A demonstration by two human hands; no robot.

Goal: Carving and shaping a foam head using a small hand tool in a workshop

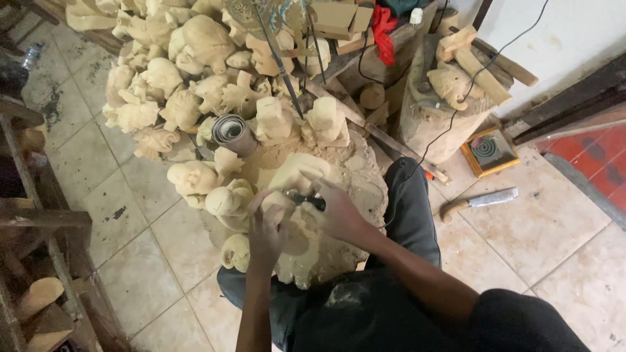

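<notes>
Dark trousers (365,313) fill the bottom, person seated on tiled floor (548,221). Left hand (266,225) wrapped round a pale wood carving (287,189), steadying it on the lap. Right hand (336,212) clamped on a black-handled rotary tool (306,201), tip touching the carving, cable (456,111) running off to the upper right. Sawdust-covered block (339,163) sits under the work. Beyond: roll of sandpaper (231,133), heap of unfinished carved figures (176,72). Right, well apart: knife (479,202) on the tiles.
</notes>
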